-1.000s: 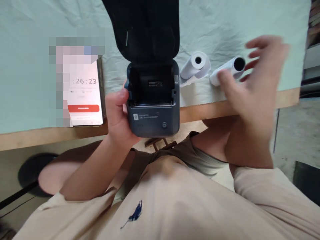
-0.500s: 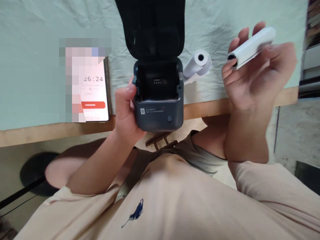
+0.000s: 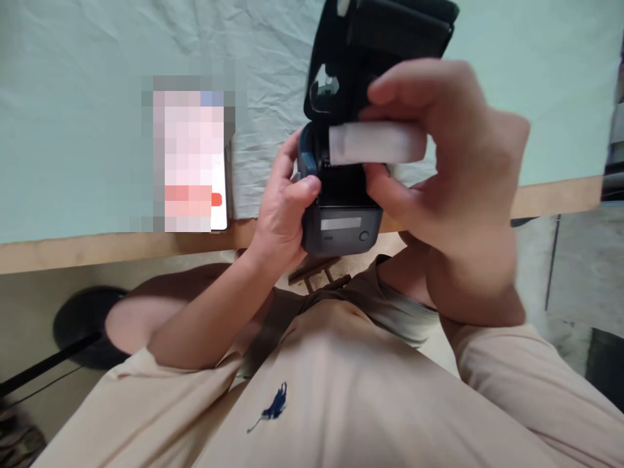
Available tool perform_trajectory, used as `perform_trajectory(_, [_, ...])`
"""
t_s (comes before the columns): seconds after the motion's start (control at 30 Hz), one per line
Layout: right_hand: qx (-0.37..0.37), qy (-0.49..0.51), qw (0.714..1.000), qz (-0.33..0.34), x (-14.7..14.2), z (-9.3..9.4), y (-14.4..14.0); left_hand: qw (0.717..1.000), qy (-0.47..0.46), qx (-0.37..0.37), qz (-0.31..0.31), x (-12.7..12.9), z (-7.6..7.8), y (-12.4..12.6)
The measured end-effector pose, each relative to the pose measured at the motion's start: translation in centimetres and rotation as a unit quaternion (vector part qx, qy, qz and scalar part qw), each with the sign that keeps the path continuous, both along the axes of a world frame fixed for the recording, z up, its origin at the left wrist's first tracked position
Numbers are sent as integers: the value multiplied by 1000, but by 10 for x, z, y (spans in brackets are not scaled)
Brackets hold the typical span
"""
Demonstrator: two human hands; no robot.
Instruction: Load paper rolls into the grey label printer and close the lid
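Head view, printer (image 3: pixel 341 224) gripped by left hand (image 3: pixel 281 208), paper roll (image 3: pixel 375 143) pinched in right hand (image 3: pixel 448 169) over open bay, phone (image 3: pixel 220 195) at 9 o'clock on table (image 3: pixel 97 250)

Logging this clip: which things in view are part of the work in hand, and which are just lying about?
In use:
- small printer, lid open, gripped by the left hand
- paper roll, held by the right hand over the open bay

Lying about:
- phone on the cloth-covered table, its screen blurred
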State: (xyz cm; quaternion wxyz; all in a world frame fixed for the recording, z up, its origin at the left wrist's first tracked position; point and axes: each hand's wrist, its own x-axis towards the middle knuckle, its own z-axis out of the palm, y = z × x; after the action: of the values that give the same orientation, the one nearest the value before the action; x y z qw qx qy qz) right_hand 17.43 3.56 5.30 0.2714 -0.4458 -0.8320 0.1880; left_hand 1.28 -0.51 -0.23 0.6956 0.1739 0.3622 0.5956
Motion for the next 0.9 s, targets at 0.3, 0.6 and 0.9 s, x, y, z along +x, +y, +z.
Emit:
perform_trajectory(0.3, [113,11,994,1,-4,-10,-9,1000,-21,-3,13,0,2,-2])
perform_trajectory(0.6, [125,16,992,21,1,-8,-11,1000,-18,11,-2,-2,-1,-1])
perform_trajectory(0.9, [107,-6,987,122,8,-4,-10,996,20,47,-67,-14,-14,-3])
